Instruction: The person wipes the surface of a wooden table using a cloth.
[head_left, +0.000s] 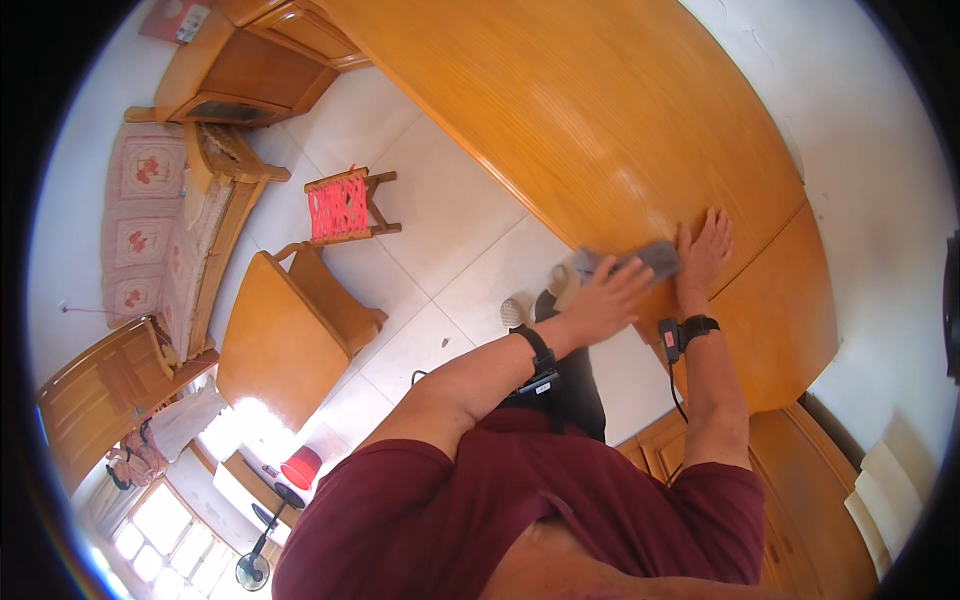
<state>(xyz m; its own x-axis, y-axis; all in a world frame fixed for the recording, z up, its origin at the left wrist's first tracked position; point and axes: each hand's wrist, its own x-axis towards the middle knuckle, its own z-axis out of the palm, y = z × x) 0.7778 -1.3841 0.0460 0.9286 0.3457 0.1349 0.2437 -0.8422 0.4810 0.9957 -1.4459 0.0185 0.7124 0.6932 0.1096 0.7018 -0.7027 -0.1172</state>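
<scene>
My left hand (609, 300) lies over a grey cloth (654, 260), its fingers holding it against the glossy wooden tabletop (570, 112). Both the hand and the cloth are slightly blurred. Just to the right, my right hand (705, 251) rests palm down on the wood with the fingers spread and nothing in it. It is close to the cloth's right end and near a seam in the top. Each wrist wears a black strap with a small device, and a cable runs from the right one (670, 340).
White wall (847, 150) borders the tabletop on the right. A folding stool (341, 206) with pink webbing and a wooden chair (289, 330) stand on the tiled floor. Farther left are a cushioned wooden sofa (206, 277), a red basin (301, 468) and a fan (253, 570).
</scene>
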